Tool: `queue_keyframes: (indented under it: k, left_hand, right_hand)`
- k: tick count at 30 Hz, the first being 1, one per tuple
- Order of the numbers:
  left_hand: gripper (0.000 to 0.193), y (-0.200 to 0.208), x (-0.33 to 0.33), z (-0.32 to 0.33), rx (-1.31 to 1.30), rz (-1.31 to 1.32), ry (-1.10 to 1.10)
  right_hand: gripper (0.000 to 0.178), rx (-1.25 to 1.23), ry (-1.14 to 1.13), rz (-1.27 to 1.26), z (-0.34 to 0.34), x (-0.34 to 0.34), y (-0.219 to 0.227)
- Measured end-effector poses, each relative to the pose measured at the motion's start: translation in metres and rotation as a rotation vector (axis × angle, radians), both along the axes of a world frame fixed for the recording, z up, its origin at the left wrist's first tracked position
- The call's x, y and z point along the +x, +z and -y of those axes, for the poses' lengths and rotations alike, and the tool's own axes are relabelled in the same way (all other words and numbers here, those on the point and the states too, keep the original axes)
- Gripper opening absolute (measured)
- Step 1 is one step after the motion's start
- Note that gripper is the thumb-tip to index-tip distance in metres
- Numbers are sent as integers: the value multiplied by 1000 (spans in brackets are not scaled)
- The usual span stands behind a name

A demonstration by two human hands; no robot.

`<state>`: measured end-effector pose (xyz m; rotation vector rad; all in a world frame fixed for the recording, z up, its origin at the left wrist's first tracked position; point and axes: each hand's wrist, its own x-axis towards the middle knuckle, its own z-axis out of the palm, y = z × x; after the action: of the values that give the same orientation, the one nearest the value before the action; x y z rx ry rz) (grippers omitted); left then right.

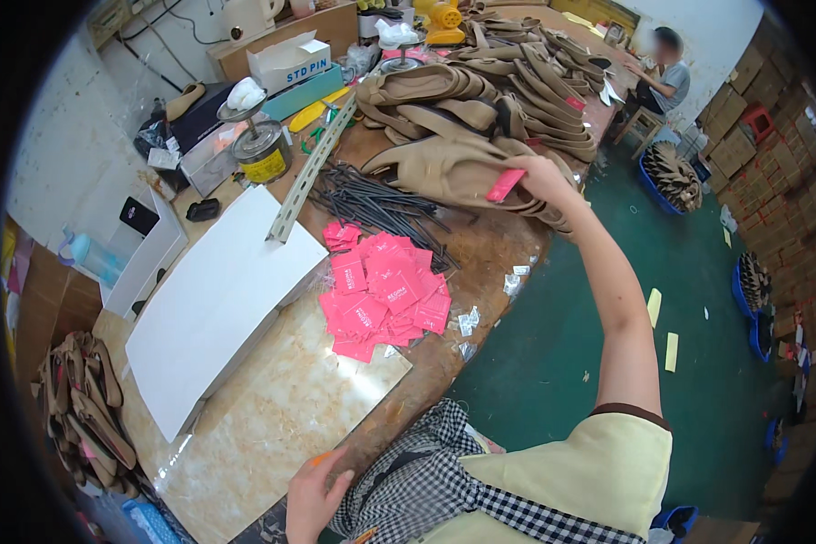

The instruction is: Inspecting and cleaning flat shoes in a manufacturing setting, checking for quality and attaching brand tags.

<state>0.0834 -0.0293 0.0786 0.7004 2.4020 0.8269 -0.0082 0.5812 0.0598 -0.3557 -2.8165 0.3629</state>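
My right hand [548, 181] reaches far across the table to the near edge of a shoe pile. Its fingers are closed on a small pink card [505, 185], over the insole of a tan shoe [444, 172] lying on its sole. Low in the view, my left hand [313, 500] hovers at the table's front edge, thumb and fingers apart. Something small and orange shows along its index finger; I cannot make out what. Between the hands, a heap of pink cards [385, 295] lies on the table, beside a bundle of thin dark strips [381, 204].
A white box [231, 304] and a slotted metal bar [313, 172] lie left of the cards. Behind stand a can [261, 150] with a white wad on top and a pin box [288, 63]. More tan shoes [535, 82] cover the far table. Another person [666, 77] sits beyond.
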Motion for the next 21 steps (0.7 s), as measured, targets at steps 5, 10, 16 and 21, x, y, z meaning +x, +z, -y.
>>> queue_keyframes:
  k: [5, 10, 16, 21]
  left_hand:
    - [70, -44, -40, -53, 772, 300, 278]
    - [77, -63, -54, -80, 1037, 32, 460]
    - [62, -80, -5, 42, 871, 18, 1013]
    - [42, -109, 19, 115, 926, 123, 1283]
  right_hand:
    - [38, -941, 328, -60, 126, -3, 37]
    - [32, -1468, 316, 277, 336, 19, 4]
    - [42, -1201, 639, 421, 424, 27, -53]
    - [44, -399, 639, 421, 471, 17, -65]
